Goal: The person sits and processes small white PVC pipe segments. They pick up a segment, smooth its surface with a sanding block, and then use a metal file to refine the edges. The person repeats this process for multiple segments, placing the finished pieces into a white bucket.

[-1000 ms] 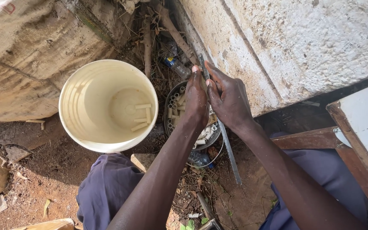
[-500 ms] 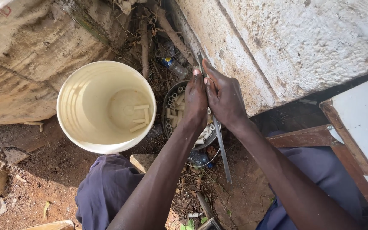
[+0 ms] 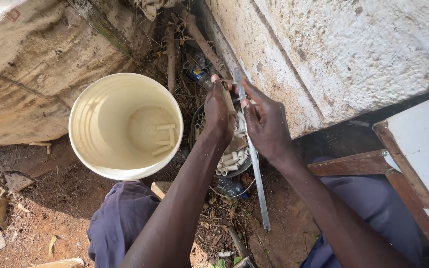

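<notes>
Hands meet over a dark round basin (image 3: 200, 115) set on the dirt against the foot of a rough whitewashed wall (image 3: 353, 54). The left hand (image 3: 219, 115) is closed with its fingers curled around a short brownish piece, possibly a block of wood (image 3: 229, 99), held upright over the basin; the thumb tip shows at the top. The right hand (image 3: 266, 124) is wrapped around a long thin metal blade (image 3: 255, 173), fingers folded over the flat strip, gripping it near its upper end. The blade runs from just above the two hands down past the basin's right edge, and its lower end lies over the littered ground between the person's knees. The blade passes just beside the left hand, though whether its edge touches the held piece cannot be told.

Short cut lengths of pale plastic pipe (image 3: 230, 163) lie heaped in the basin under the hands. Just left of the basin stands a cream plastic bucket (image 3: 95, 124), upright and open, with a few of the same pipe pieces (image 3: 164, 139) lying on its bottom. Its rim sits close to the basin's edge. A brown sack-covered bulk (image 3: 31, 74) rises behind the bucket. A crushed plastic bottle (image 3: 231, 187) lies just below the basin, and a white-topped wooden frame (image 3: 413, 149) stands at the right
</notes>
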